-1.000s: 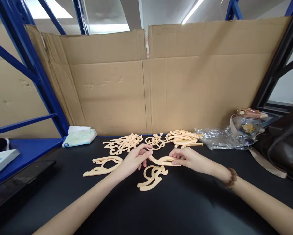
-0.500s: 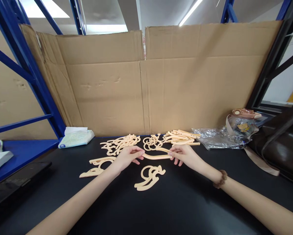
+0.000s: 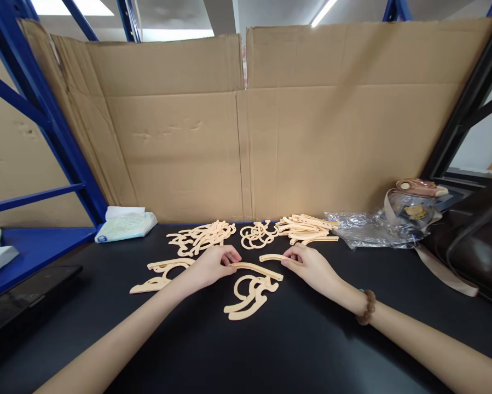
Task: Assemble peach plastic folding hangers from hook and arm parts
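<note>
My left hand [image 3: 210, 266] rests on the black tabletop [image 3: 270, 350] with fingers curled, pinching the left end of a long curved beige strip [image 3: 256, 270]. That strip lies across the top of a beige hook-shaped cutout [image 3: 248, 297]. My right hand [image 3: 311, 266], a bead bracelet on its wrist, pinches the right end of a shorter curved beige strip [image 3: 272, 257] just behind the long one. A second flat cutout [image 3: 159, 276] lies left of my left hand.
Behind the hands lie heaps of beige pieces: curved ones [image 3: 200, 237], hooks [image 3: 257, 235], straight strips [image 3: 307, 227]. A tissue pack [image 3: 125, 224] sits back left; a plastic bag [image 3: 363, 230], brown-lidded bottle [image 3: 414, 205] and dark bag [image 3: 471, 241] sit right. A cardboard wall [image 3: 246, 137] closes the back.
Earlier both hands held one curved piece between them above the table. Now two separate strips show, one in each hand, and both hands have come down to the tabletop.
</note>
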A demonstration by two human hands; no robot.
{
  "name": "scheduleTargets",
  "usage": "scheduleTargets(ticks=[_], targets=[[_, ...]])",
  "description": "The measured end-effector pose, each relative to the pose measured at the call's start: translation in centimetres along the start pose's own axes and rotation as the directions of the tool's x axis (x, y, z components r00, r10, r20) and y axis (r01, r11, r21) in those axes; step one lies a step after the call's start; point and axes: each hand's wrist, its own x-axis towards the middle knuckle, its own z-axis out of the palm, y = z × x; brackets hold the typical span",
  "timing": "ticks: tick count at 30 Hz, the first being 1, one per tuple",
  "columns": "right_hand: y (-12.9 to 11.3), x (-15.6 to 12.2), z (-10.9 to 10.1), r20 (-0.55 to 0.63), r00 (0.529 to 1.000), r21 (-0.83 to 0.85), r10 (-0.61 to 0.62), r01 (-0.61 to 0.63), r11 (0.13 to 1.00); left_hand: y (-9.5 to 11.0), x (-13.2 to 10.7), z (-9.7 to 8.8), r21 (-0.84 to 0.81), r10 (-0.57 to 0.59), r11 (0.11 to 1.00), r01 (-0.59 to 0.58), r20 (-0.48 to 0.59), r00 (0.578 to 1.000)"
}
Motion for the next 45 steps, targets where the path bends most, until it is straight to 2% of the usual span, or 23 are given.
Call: scheduleTargets(ticks=[6,10,15,19,22,26,29,32,36,38,41,45], targets=[[-0.2,-0.2,0.3,0.044,0.999,-0.037,-0.026,0.028,0.999,0.8,-0.6,0.2,0.049,0.004,0.999,-0.011,0.131,0.991],[-0.7,-0.5,0.2,0.095,0.989,-0.001,-0.112,0.113,0.994,1.1,-0.9,0.5,0.034,0.007,0.999,-0.012,0.15,0.989],[-1.6,-0.8,-0.6,0.101,0.982,0.064,-0.162,0.156,0.986,1.2,-0.9,1.0,-0.013,-0.03,0.999,0.031,0.076,0.997],[-2.0,-0.9,-1.2,0.125,0.966,0.043,-0.226,0.222,0.974,1.9,-0.8,1.0,-0.043,-0.039,0.998,0.036,-0.059,0.998],[-2.1,-0.8,-1.4,0.146,0.953,0.041,-0.267,0.264,0.964,2.7,-0.8,0.9,-0.144,-0.034,0.989,0.013,-0.144,0.989],[-1.7,-0.5,-1.7,0.165,0.934,-0.028,-0.318,0.327,0.945,3.3,-1.0,1.0,-0.312,-0.059,0.95,0.007,-0.16,0.985],[-1.2,-0.2,-2.0,0.113,0.936,-0.032,-0.334,0.339,0.94,2.9,-0.8,1.0,-0.337,-0.056,0.942,-0.003,-0.165,0.985],[-0.7,0.0,-2.0,0.079,0.935,-0.001,-0.346,0.347,0.938,2.1,-0.4,1.0,-0.304,-0.062,0.953,0.006,-0.177,0.982],[0.0,0.4,-1.7,0.068,0.949,-0.031,-0.309,0.311,0.95,1.1,0.0,1.2,-0.25,-0.086,0.966,0.057,-0.107,0.99],[0.5,0.7,-1.6,0.058,0.963,-0.03,-0.263,0.265,0.964,0.9,0.0,1.2,-0.151,-0.077,0.987,0.054,-0.153,0.985],[1.3,1.0,-1.5,0.083,0.97,0.002,-0.229,0.229,0.973,1.0,-0.3,1.1,0.021,0.007,1.0,-0.002,-0.214,0.977],[1.6,0.9,-1.0,0.164,0.954,-0.002,-0.251,0.255,0.967,1.3,-0.8,1.0,0.228,0.132,0.967,-0.114,-0.063,0.989]])
